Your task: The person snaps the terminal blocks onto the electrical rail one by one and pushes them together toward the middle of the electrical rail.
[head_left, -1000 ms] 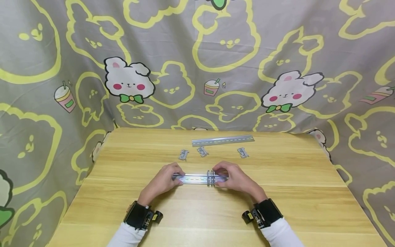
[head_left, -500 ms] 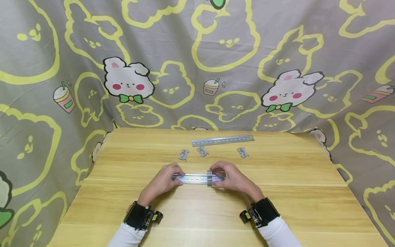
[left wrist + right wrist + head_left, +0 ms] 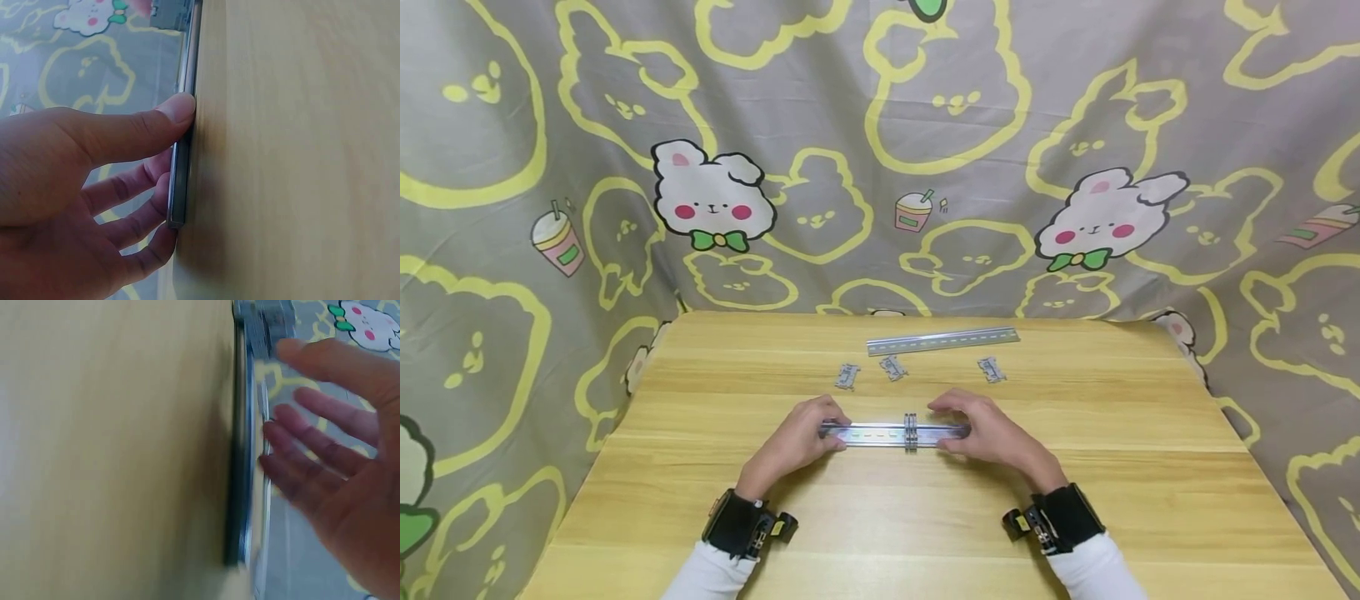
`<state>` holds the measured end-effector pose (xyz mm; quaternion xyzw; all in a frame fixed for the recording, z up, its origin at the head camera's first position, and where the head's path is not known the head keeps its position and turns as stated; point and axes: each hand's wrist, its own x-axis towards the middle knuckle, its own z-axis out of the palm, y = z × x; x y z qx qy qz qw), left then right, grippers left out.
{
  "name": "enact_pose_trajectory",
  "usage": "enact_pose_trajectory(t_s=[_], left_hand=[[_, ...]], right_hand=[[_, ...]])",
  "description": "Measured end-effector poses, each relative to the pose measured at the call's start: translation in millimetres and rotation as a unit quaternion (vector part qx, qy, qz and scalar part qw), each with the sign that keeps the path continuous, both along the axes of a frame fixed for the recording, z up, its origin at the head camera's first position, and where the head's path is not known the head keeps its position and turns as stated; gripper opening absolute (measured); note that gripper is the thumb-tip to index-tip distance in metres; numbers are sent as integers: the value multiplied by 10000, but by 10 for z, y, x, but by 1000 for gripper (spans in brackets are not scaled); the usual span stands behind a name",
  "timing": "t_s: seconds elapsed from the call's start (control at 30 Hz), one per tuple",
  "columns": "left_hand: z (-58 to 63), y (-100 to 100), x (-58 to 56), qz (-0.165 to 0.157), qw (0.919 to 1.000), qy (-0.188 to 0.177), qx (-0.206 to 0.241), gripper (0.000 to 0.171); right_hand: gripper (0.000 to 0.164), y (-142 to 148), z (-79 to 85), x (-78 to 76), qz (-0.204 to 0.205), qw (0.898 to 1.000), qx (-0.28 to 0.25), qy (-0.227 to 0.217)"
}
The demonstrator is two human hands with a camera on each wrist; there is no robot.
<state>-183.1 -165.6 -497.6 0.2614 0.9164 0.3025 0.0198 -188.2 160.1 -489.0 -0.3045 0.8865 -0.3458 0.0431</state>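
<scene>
Apparently for steadiness, your left grip point(image 3: 805, 432) pinches the slotted silver metal rail point(image 3: 880, 441); your right grip point(image 3: 985, 429) gapes wide.

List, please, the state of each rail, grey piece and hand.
Near silver slotted metal rail: held at left end.
Two thin grey plastic pieces: mounted across that rail.
Far silver slotted metal rail: lying unheld.
Three loose grey plastic pieces: lying flat, separate.
Bare left hand: gripping the near rail.
Bare right hand: open, holding nothing.
</scene>
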Motion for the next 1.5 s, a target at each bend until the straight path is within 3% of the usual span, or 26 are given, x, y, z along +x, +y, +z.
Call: enact_pose_trajectory(t_s=[0.17,0.4,1.0,1.23,1.5], left_hand=[[-4,17,-8,-24,10000,-4,-40,29],[-13,39,-45,-104,9999,-50,-11,28],[-60,33,-356,7,9999,32,-145,27],[18,28,-453,170,9998,-39,-105,30],[13,44,-545,220,9996,50,-149,31]], right_hand=[[44,228,5,75,-144,9978,613,221],[32,318,-31,87,-133,9978,617,201],[32,264,-79,-219,-276,9973,661,160],[30,226,-29,-370,-143,9962,744,437],[31,221,6,-461,-90,9950,853,517]])
